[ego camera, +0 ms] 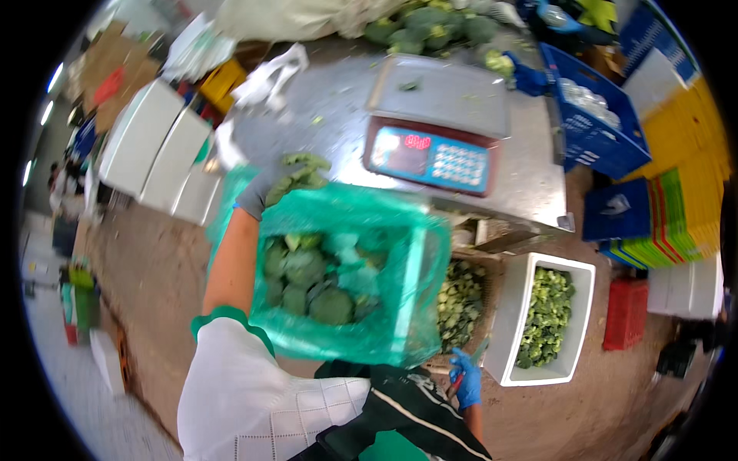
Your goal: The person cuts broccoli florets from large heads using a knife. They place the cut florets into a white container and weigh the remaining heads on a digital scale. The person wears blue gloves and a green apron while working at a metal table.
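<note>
My left hand (pixel 291 180), in a grey glove with green-stained fingers, is over the far left rim of a box lined with a green plastic bag (pixel 346 201). Its fingers are apart, and no object shows in them. Several broccoli heads (pixel 331 305) lie inside the lined box, partly under loose green film. Low on the right, my right hand (pixel 468 383) wears a blue glove and grips a knife (pixel 455 385) by its red handle. The blade points up and right, beside a white foam box (pixel 507 340) of broccoli pieces (pixel 545 317).
A metal table (pixel 328 127) across the front bears a digital scale (pixel 432 155), a white plastic bag (pixel 274 75) and a broccoli heap (pixel 426 29). A crate of trimmings (pixel 461 305) stands below it. Blue crates (pixel 602 138) and stacked yellow crates (pixel 686 161) are right; foam boxes (pixel 150 144) left.
</note>
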The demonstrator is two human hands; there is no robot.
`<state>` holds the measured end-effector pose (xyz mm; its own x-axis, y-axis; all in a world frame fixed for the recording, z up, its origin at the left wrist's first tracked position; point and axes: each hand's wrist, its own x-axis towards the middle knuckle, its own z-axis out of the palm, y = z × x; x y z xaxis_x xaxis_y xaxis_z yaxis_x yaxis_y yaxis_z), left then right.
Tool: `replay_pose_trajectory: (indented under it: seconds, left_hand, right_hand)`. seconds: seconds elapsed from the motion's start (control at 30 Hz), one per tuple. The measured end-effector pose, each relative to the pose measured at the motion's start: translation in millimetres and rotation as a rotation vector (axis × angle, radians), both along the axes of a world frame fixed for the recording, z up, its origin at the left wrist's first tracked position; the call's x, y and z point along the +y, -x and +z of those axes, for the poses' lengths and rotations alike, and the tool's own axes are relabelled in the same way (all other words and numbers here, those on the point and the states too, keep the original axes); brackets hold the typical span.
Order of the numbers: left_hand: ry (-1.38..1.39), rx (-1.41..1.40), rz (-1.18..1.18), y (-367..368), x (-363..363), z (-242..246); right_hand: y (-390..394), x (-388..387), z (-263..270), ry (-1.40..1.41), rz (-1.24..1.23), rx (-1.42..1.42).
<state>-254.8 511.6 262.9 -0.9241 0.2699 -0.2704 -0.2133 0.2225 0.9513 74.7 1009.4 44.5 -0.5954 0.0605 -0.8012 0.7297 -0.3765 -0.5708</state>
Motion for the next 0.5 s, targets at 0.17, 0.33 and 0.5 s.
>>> replay_pose_trajectory:
  seconds: [0.17, 0.33, 0.5]
  left_hand:
    - [0.419, -0.301, 0.135, -137.8, -67.5, -49.2]
    - [0.750, -0.074, 0.143, -174.5, -59.9, -145.4]
    - [0.848, -0.214, 0.344, -137.6, -60.5, -221.2]
  right_hand:
    - [2.4, -30.5, 34.5, 0.247, -0.023, -0.145]
    - [-4.4, -19.0, 41.5, 0.253, -0.018, -0.112]
    - [-17.0, -20.2, 53.8, 0.144, 0.014, -0.082]
